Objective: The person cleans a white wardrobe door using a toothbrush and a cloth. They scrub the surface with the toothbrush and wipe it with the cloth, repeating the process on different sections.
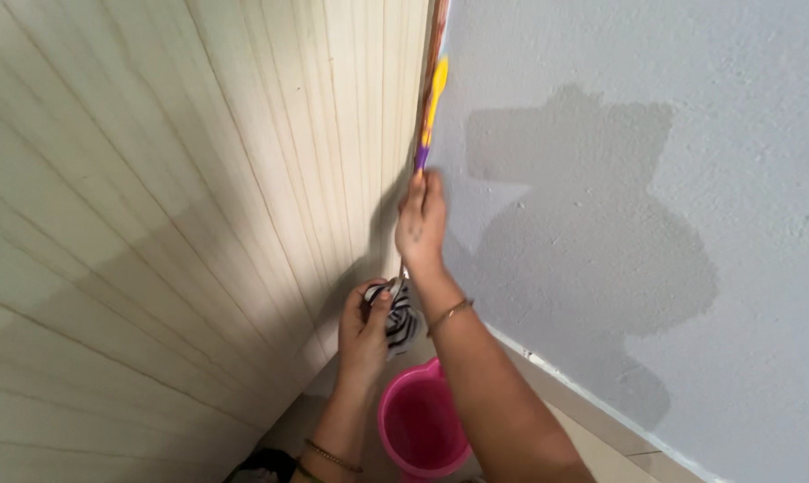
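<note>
Head view: the right hand [419, 224] is closed round a yellow-and-purple handled tool [433, 107], pressed into the corner between the cream panelled wall [181, 206] and the blue-grey wall [637, 179]. The left hand [366, 326] grips a striped cloth [402, 322] just at 7 o'clock of it. A pink bucket [419, 429] (contents unclear) sits below at 6 o'clock. The corner work looks mid-course; how much remains cannot be told.

Person's own body, head view: left hand [362, 333] and right hand [420, 224] are showing bare, with forearms unsleeved. Each wrist is wearing a thin gold-coloured bangle; the left is also wearing a second band just below it.
</note>
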